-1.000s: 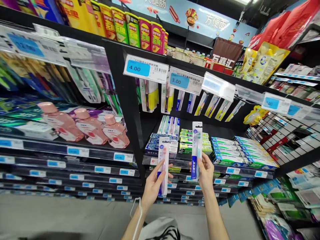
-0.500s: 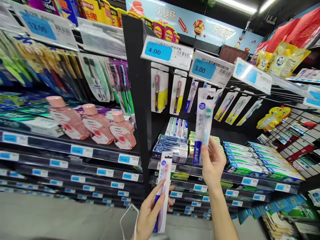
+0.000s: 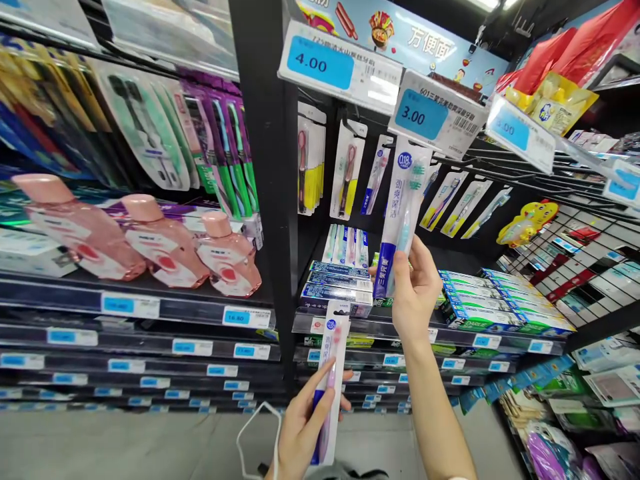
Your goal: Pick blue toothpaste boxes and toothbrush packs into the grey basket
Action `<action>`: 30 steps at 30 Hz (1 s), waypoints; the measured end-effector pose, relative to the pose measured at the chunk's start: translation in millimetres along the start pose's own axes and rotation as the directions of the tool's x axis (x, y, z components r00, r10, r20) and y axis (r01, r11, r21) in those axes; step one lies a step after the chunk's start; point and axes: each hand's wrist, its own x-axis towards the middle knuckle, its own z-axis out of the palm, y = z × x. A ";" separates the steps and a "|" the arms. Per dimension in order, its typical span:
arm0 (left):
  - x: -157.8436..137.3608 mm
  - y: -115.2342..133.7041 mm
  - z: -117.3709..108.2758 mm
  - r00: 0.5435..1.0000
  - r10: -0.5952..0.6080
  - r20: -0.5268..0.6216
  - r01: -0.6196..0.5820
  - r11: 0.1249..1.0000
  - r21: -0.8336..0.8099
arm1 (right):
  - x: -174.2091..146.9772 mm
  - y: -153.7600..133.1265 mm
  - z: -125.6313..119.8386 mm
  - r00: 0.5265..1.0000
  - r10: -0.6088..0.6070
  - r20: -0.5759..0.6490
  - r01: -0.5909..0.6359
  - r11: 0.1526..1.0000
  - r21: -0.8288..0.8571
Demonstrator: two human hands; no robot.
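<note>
Two carded toothbrushes held before a shop display; clock directions are read from the centre of the view. At 6 o'clock, the left hand (image 3: 305, 423) is nearly closed in a flat pinch, thumb and forefinger in front of the pink-bristled toothbrush pack (image 3: 334, 333), gripping its lower half; the other fingers pass behind the card. The pack stands nearly upright, its hang hole uncovered. Between 3 and 4 o'clock, the right hand (image 3: 416, 287) has its thumb laid across the lower front of the teal-bristled toothbrush pack (image 3: 400, 187), its fingers curled behind. This pack lies between 2 and 3 o'clock, well apart from the first, its top leaning towards 1 o'clock and meeting the outline of the 3.00 price tag (image 3: 436, 113); whether they touch cannot be told. A similar hanging toothbrush pack (image 3: 375, 179) shows between 1 and 2 o'clock, and pink mouthwash bottles (image 3: 165, 247) stand at 9 o'clock.

Sound handling here appears to call for a low, light pinch, leaving bristles and print unobscured. Pressure is best kept off the clear plastic, which could dent. The higher pack should be kept short of the tag, since its top edge might catch and bend.
</note>
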 end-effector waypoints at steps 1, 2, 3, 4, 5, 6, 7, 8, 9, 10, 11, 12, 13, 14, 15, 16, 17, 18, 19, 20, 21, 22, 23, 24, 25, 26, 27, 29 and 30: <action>-0.4 0.5 0.0 1.000 -0.001 -0.002 0.001 1.000 -0.006 | 1.3 -0.4 1.5 1.000 0.008 0.001 -0.008 1.000 -0.004; -0.9 1.0 -0.1 1.000 -0.007 -0.005 0.006 1.000 -0.014 | 2.7 -0.4 2.8 1.000 0.016 -0.001 -0.016 1.000 -0.008; -1.6 1.5 -0.4 1.000 -0.018 -0.007 0.018 1.000 -0.022 | 4.2 0.0 4.0 1.000 0.024 -0.004 -0.024 1.000 -0.011; -2.3 1.8 -1.0 0.999 -0.033 -0.009 0.032 0.999 -0.028 | 5.8 0.7 5.0 1.000 0.030 -0.008 -0.030 0.999 -0.011; -3.1 1.9 -1.8 0.999 -0.046 -0.011 0.046 0.998 -0.032 | 7.5 1.9 5.9 0.999 0.037 -0.010 -0.037 0.999 -0.009; -4.1 1.7 -3.0 0.998 -0.058 -0.012 0.057 0.998 -0.035 | 9.3 3.4 6.7 0.999 0.045 -0.010 -0.045 0.999 -0.004; -5.1 1.3 -4.3 0.998 -0.064 -0.014 0.064 0.997 -0.035 | 11.3 5.1 7.4 0.998 0.055 -0.008 -0.055 0.998 0.003; -6.2 0.7 -5.9 0.998 -0.064 -0.018 0.064 0.997 -0.036 | 13.6 7.2 8.1 0.998 0.064 -0.002 -0.064 0.998 0.012; -7.2 0.0 -7.6 0.998 -0.059 -0.022 0.058 0.998 -0.039 | 16.4 9.6 8.7 0.998 0.068 0.007 -0.068 0.997 0.021; -8.0 -0.6 -9.3 0.998 -0.052 -0.027 0.051 0.998 -0.044 | 20.0 12.5 9.4 0.998 0.067 0.016 -0.067 0.997 0.026; -8.7 -1.1 -10.8 0.998 -0.048 -0.032 0.047 0.998 -0.048 | 24.7 16.0 10.0 0.998 0.063 0.024 -0.064 0.998 0.024; -9.1 -1.4 -12.2 0.998 -0.048 -0.034 0.046 0.998 -0.053 | 30.7 20.5 10.6 0.998 0.057 0.033 -0.057 0.998 0.017; -9.3 -1.4 -13.2 0.998 -0.050 -0.031 0.048 0.997 -0.056 | 38.3 25.9 11.2 0.998 0.051 0.040 -0.051 0.999 0.006; -9.3 -1.2 -13.8 0.998 -0.053 -0.028 0.051 0.997 -0.059 | 47.6 32.5 11.6 0.998 0.049 0.047 -0.048 0.999 -0.010; -9.2 -0.8 -14.0 0.998 -0.058 -0.023 0.057 0.997 -0.060 | 58.2 40.2 12.0 0.997 0.049 0.053 -0.048 0.999 -0.026; -9.1 -0.3 -13.8 0.998 -0.063 -0.019 0.062 0.996 -0.061 | 69.8 48.6 12.3 0.997 0.050 0.064 -0.048 0.998 -0.040; -9.0 0.4 -13.2 0.998 -0.065 -0.015 0.064 0.996 -0.064 | 82.0 57.4 12.6 0.996 0.053 0.076 -0.049 0.997 -0.055; -9.0 1.2 -12.5 0.998 -0.065 -0.010 0.064 0.996 -0.067 | 94.4 66.2 13.1 0.994 0.061 0.088 -0.054 0.996 -0.074; -9.1 2.0 -11.6 0.998 -0.061 -0.011 0.060 0.996 -0.070 | 106.3 74.6 13.8 0.993 0.073 0.095 -0.064 0.993 -0.100; -9.2 2.7 -10.7 0.998 -0.057 -0.012 0.056 0.996 -0.074 | 117.4 82.3 14.9 0.992 0.084 0.097 -0.071 0.989 -0.131; -9.5 3.4 -9.9 0.999 -0.051 -0.013 0.050 0.996 -0.078 | 127.5 89.1 16.4 0.991 0.090 0.095 -0.074 0.984 -0.163; -9.8 3.9 -9.5 0.999 -0.046 -0.010 0.045 0.996 -0.083 | 136.3 94.8 18.4 0.992 0.095 0.088 -0.076 0.978 -0.196; -10.3 4.2 -9.4 0.999 -0.043 -0.002 0.043 0.995 -0.090 | 143.8 99.5 20.6 0.992 0.098 0.078 -0.078 0.971 -0.224; -11.0 4.1 -9.8 0.999 -0.041 -0.001 0.040 0.994 -0.097 | 150.1 103.3 23.1 0.993 0.101 0.067 -0.082 0.966 -0.245; -11.9 3.8 -10.7 0.999 -0.036 -0.008 0.035 0.994 -0.106 | 155.1 106.4 25.7 0.993 0.109 0.055 -0.091 0.962 -0.256; -12.9 3.2 -11.9 0.999 -0.030 -0.022 0.027 0.993 -0.115 | 159.2 109.0 28.2 0.991 0.123 0.045 -0.107 0.959 -0.261; -14.0 2.5 -13.5 0.999 -0.022 -0.041 0.017 0.992 -0.123 | 162.6 111.4 30.4 0.989 0.140 0.038 -0.125 0.957 -0.261; -15.8 1.3 -16.6 0.997 -0.007 -0.073 -0.002 0.992 -0.124 | 168.1 116.0 33.2 0.985 0.167 0.050 -0.149 0.955 -0.256; -16.4 1.1 -17.7 0.997 0.000 -0.077 -0.009 0.993 -0.119 | 170.7 118.2 33.7 0.983 0.176 0.060 -0.155 0.953 -0.259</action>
